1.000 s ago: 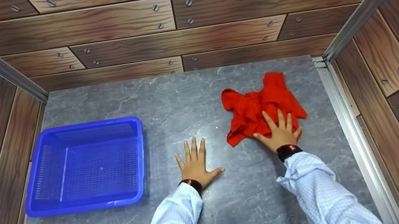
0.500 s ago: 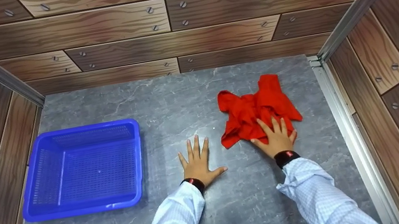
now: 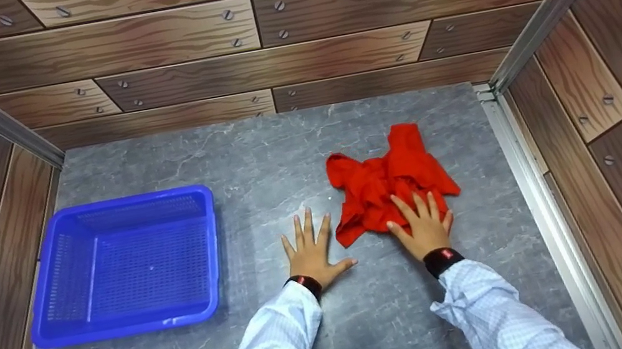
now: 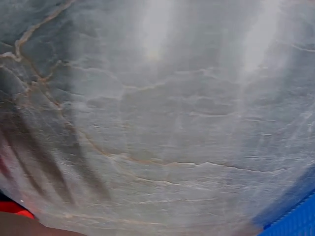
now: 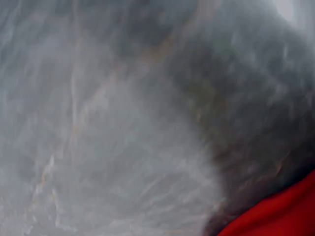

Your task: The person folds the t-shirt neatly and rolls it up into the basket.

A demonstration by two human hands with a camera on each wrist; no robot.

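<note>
A crumpled red cloth (image 3: pixel 373 189) lies on the grey marbled surface, right of the middle in the head view. My right hand (image 3: pixel 423 228) rests on its near edge with fingers spread and straight. My left hand (image 3: pixel 311 255) is held palm down to the left of the cloth, fingers spread, thumb pointing right, holding nothing. A corner of the red cloth (image 5: pixel 283 214) shows at the lower right of the right wrist view. The left wrist view shows mostly the surface, with a sliver of the red cloth (image 4: pixel 15 208) at the lower left.
A blue plastic basket (image 3: pixel 211 248) with perforated walls stands at the left; nothing shows inside it. Its edge (image 4: pixel 295 219) appears in the left wrist view. Wood-patterned walls (image 3: pixel 268 68) enclose the back and sides, and a metal rail (image 3: pixel 544 211) runs along the right.
My right hand and the red cloth have moved toward me and to the left, the cloth sliding along under the fingers. My left hand has barely moved. The head view has shifted slightly.
</note>
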